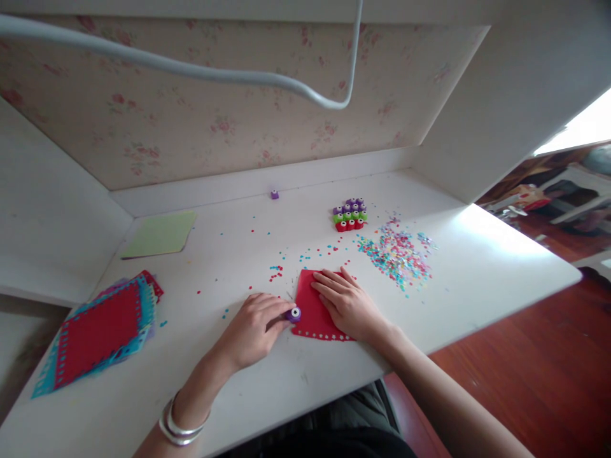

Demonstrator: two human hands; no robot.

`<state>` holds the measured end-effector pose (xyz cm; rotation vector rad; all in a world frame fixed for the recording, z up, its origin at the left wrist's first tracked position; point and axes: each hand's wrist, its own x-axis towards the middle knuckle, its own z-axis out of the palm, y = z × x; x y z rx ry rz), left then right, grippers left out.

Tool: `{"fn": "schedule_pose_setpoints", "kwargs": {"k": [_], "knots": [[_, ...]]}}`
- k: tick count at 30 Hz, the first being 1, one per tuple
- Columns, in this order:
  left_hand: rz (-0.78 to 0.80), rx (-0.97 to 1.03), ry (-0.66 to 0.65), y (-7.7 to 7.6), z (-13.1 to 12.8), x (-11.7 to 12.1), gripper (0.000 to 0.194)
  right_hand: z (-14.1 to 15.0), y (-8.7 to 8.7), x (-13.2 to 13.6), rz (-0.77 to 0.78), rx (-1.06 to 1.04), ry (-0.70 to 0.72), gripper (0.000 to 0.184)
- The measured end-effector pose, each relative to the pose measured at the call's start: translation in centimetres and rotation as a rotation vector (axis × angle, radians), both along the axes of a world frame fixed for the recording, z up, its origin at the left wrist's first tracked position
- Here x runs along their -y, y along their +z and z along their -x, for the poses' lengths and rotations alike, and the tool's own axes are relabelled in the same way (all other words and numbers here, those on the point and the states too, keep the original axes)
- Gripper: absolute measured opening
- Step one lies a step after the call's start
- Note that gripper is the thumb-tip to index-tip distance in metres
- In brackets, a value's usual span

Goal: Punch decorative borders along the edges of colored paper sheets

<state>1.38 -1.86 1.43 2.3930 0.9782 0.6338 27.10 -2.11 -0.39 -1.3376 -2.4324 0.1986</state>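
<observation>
My left hand [255, 327] pinches a small purple paper punch [293, 314] at the left edge of a red sheet of paper [310, 312]. Along the sheet's near edge runs a row of small punched holes. Spread flat, my right hand [346, 302] presses on the right part of the sheet, hiding some of it. Tiny cut-out pieces [275, 272] lie scattered just beyond the sheet.
Rows of purple, green and red punches [350, 215] stand at the back right, beside a confetti heap [401, 254]. One purple punch [274, 194] sits near the back ledge. Punched red and blue sheets [102, 331] are stacked left, with pale green paper [160, 234] behind. A white cable [229, 75] hangs overhead.
</observation>
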Motion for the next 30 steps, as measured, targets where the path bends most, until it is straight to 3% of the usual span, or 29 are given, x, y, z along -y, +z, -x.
{"fn": "schedule_pose_setpoints", "kwargs": {"k": [22, 30], "knots": [[-0.036, -0.015, -0.02, -0.1, 0.0, 0.1, 0.026, 0.0, 0.0, 0.0, 0.009, 0.007, 0.006, 0.042], [0.084, 0.035, 0.052, 0.9, -0.3, 0.2, 0.027, -0.1, 0.0, 0.0, 0.007, -0.015, 0.007, 0.042]]}}
